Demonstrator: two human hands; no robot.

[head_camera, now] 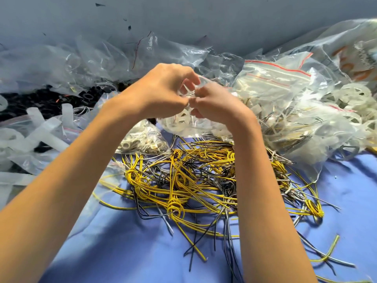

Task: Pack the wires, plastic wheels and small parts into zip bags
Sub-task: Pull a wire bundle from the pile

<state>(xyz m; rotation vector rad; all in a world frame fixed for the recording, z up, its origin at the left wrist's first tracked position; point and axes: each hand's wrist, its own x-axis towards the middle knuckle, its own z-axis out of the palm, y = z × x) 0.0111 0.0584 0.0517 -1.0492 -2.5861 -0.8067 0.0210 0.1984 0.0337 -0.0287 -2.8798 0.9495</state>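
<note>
A blue cloth (126, 252) covers the work surface nearest the person, creased and partly in shadow. On it lies a loose heap of wires (183, 180), yellow, black and grey, many of them tied into small coils, with stray ends trailing toward the right edge.

Just beyond the heap, on its left side, sits a small clear bag of metal parts (142, 141). Above it both forearms reach in and meet. The left hand (161, 92) and the right hand (216, 105) have their fingers curled and pinch the upper edge of a zip bag (183, 121) between them, fingertips nearly touching. The right hand is a little blurred, so its exact finger positions cannot be told. The zip bag hangs below the hands, and white plastic wheels (184, 117) show through it.

To the right, filled bags (285, 88) with red sealing strips are piled up, and loose wheels (346, 94) lie beside them. To the left lie translucent plastic strips (44, 127), with a patch of small black parts (40, 101) behind them. Farther back, crumpled empty bags (102, 58) are heaped against a grey wall (183, 17).
</note>
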